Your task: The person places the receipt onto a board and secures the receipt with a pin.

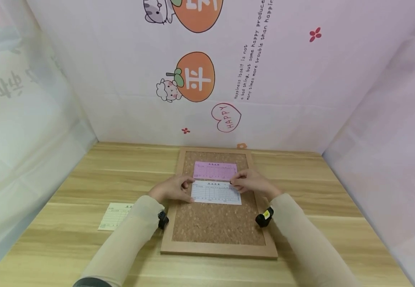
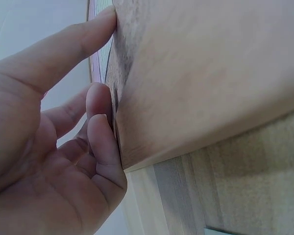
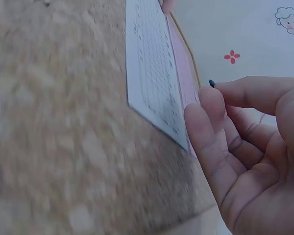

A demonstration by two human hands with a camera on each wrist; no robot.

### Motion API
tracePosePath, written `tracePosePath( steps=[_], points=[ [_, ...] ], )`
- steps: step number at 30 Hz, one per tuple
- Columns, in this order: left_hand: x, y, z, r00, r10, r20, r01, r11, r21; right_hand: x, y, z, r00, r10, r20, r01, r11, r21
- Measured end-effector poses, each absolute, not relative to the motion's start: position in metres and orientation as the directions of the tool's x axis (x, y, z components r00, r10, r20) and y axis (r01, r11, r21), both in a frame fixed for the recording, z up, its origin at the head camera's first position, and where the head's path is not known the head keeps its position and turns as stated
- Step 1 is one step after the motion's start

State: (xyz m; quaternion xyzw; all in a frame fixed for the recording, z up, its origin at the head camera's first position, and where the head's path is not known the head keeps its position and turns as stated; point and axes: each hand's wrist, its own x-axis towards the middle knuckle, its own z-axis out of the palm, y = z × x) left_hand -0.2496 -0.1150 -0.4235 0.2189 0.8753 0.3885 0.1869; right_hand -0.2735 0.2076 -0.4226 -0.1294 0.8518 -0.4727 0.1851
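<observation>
A white printed slip (image 1: 215, 193) lies on the cork board (image 1: 218, 227), just below a pink printed slip (image 1: 214, 170). My left hand (image 1: 171, 188) touches the white slip's left side, its thumb at the lower corner and a finger near the upper one. In the left wrist view, the other fingers rest loosely curled beside the board's wooden frame (image 2: 196, 98). Over the white slip's upper right corner, my right hand (image 1: 252, 183) pinches a small dark push pin (image 3: 212, 83) between thumb and fingertip. The fingers hide most of the pin.
A pale yellow printed slip (image 1: 114, 216) lies on the wooden table (image 1: 336, 231) left of the board, partly covered by the left sleeve (image 1: 128, 235). Printed cloth (image 1: 128, 75) hangs behind and on both sides of the table.
</observation>
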Motion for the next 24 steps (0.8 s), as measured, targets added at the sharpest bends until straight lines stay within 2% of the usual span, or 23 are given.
tracePosePath(
  steps=[12,24],
  points=[
    [-0.25,-0.115,-0.421,-0.836,0.526,-0.157,0.24,0.607,0.758,-0.28,0.176,-0.425,-0.878,-0.414,-0.241,0.041,0.434,-0.9],
    [-0.25,-0.115,-0.422,-0.833,0.532,-0.153,0.243,0.599,0.763,-0.287,0.157,-0.427,-0.883,-0.38,-0.275,0.068,0.476,-0.877]
  ],
)
